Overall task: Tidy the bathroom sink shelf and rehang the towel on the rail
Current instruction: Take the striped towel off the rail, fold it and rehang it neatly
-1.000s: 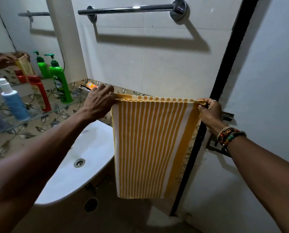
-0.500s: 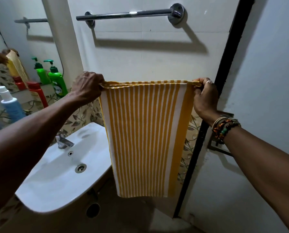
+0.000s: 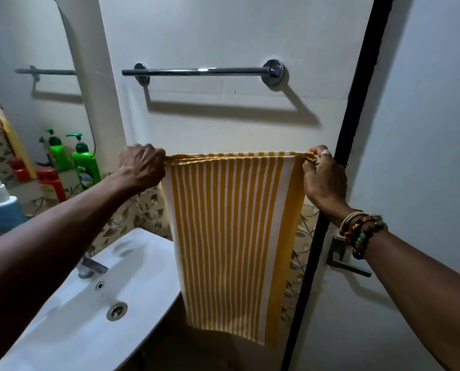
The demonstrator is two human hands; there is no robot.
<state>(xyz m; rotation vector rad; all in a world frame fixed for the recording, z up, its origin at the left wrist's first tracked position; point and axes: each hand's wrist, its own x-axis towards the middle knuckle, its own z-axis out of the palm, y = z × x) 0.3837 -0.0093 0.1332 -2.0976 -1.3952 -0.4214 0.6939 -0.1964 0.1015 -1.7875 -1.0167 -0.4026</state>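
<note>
The white wall (image 3: 223, 30) fills most of what I see, with a black door frame (image 3: 357, 129) running down its right side. Low on the left is the white sink (image 3: 63, 338).

The yellow and white striped towel (image 3: 231, 231) is held up in front of the wall, stretched flat between both hands and hanging straight down, its bottom edge lower than the sink's rim. Its top edge is level and sits well below the chrome rail (image 3: 202, 71), not touching it. The rail is bare, fixed to the wall right above the towel.

The left hand (image 3: 142, 166) is curled into a fist round the towel's top left corner. The right hand (image 3: 322, 178) pinches the top right corner between thumb and fingers, close to the door frame.

Off to the left by the mirror (image 3: 28, 44) stand a green pump bottle (image 3: 85, 162), a red bottle (image 3: 51, 180) and a blue bottle with a white cap (image 3: 5, 204). A metal tap (image 3: 91, 266) sits at the back of the sink. Beaded bracelets (image 3: 362, 231) circle the right wrist. The drain (image 3: 116, 311) is in the sink's basin, and a ring (image 3: 326, 152) shows on a right finger.
</note>
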